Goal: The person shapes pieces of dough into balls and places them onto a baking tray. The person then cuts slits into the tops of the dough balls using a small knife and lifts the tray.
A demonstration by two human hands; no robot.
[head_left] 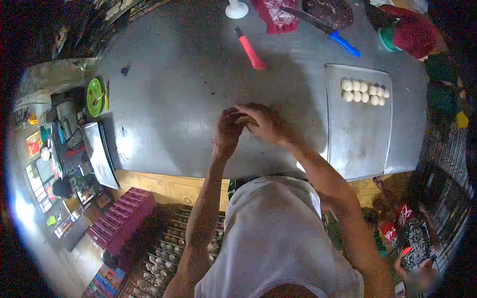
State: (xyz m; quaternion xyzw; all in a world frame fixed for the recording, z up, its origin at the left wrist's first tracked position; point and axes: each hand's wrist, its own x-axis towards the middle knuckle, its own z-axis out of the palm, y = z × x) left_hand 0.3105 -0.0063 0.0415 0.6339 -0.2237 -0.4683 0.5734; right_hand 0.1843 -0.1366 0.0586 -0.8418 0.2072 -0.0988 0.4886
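Observation:
My left hand (229,130) and my right hand (267,125) meet above the middle of the grey metal table (169,99). The left hand's fingers are curled up. My right hand's fingers reach across to the left fingertips, pressed together there. Whatever lies between them, if anything, is hidden by the fingers. To the right, a flat metal tray (355,141) carries two rows of small pale dough balls (364,91) near its far end. Beyond my hands lies a red-handled tool (251,52) with a dark tip.
A blue-handled knife (343,42) rests by a red plastic bag (276,17) and a dark mass (330,12). A green plate (94,97) sits at the left edge. Racked trays of pale pieces (161,263) stand below left. Another person (415,236) is at lower right.

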